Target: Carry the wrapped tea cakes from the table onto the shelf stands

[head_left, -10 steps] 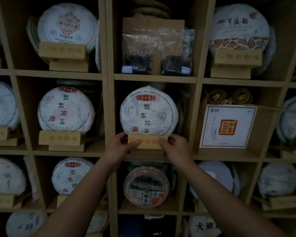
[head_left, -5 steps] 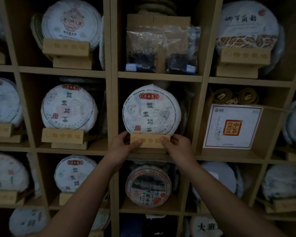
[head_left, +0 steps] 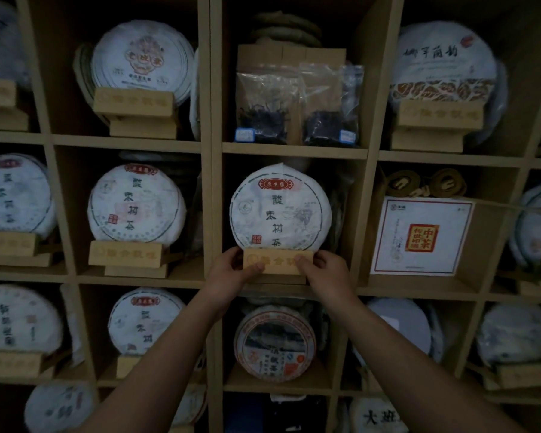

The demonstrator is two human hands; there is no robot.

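A round tea cake in white paper (head_left: 280, 207) stands upright on a small wooden stand (head_left: 278, 260) in the middle cubby of a wooden shelf unit (head_left: 294, 150). My left hand (head_left: 231, 271) grips the stand's left end, thumb across its front. My right hand (head_left: 324, 271) grips the right end the same way. Both forearms reach up from below. The stand sits near the front lip of the cubby.
Neighbouring cubbies hold more wrapped tea cakes on stands, such as one on the left (head_left: 136, 204) and one below (head_left: 275, 342). Two clear bags of loose tea (head_left: 297, 107) fill the cubby above. A white square box (head_left: 420, 235) stands to the right.
Both hands stay on the stand's ends. The view has shifted slightly, and the stand and cake look nudged a little within the cubby.
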